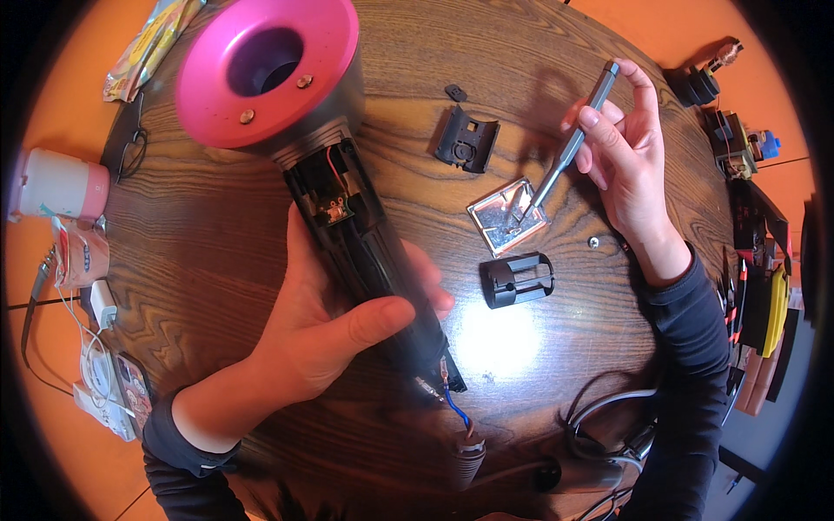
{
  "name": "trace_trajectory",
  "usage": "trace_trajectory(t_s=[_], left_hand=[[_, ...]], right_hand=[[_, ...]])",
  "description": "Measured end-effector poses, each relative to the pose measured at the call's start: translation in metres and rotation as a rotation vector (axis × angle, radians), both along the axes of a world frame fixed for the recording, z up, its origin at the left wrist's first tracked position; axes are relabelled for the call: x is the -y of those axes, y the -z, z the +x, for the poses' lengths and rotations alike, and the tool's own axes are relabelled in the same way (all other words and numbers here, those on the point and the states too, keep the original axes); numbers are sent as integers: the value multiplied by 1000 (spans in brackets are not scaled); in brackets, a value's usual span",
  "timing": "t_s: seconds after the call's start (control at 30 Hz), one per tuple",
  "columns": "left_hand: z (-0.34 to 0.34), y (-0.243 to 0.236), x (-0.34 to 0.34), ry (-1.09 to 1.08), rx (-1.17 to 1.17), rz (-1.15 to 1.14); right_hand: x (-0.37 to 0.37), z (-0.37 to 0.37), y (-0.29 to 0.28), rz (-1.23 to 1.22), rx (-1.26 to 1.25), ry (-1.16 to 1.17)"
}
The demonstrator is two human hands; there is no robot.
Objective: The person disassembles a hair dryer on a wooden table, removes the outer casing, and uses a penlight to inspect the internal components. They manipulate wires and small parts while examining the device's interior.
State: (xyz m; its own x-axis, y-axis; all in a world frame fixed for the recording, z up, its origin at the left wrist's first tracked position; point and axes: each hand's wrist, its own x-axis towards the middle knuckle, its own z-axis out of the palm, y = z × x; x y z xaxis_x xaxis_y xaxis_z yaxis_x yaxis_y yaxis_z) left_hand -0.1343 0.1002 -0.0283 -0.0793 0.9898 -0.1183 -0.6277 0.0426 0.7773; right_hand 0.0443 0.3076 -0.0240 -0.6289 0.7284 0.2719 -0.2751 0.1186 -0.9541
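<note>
Hair dryer (326, 191) is slanting away above the wooden table (187, 286), its opened handle (369, 265) lying in my left hand (313, 343), which is grasping it, thumb across the front. Farther off, my right hand (632, 161) is pinching a screwdriver (569, 148), tip pointing down over a small tray (497, 230).

Left hand (306, 339) curled, right hand (632, 156) raised, pinching

The tabletop (204, 278) is dark brown wood grain. Orange floor tiles (621, 19) with thin dark joints surround it. White glare (499, 339) reflects at lower centre.
</note>
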Motion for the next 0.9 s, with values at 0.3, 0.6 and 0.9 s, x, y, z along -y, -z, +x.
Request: trace_trajectory(t_s=[0.3, 0.6, 0.9], left_hand=[[-1, 0, 2, 7, 24, -30], [-1, 1, 3, -1, 41, -26], [-1, -1, 3, 0, 37, -20]], right_hand=[[2, 0, 4, 76, 49, 17], [2, 1, 4, 78, 71, 28], [-6, 2, -25, -99, -34, -35]])
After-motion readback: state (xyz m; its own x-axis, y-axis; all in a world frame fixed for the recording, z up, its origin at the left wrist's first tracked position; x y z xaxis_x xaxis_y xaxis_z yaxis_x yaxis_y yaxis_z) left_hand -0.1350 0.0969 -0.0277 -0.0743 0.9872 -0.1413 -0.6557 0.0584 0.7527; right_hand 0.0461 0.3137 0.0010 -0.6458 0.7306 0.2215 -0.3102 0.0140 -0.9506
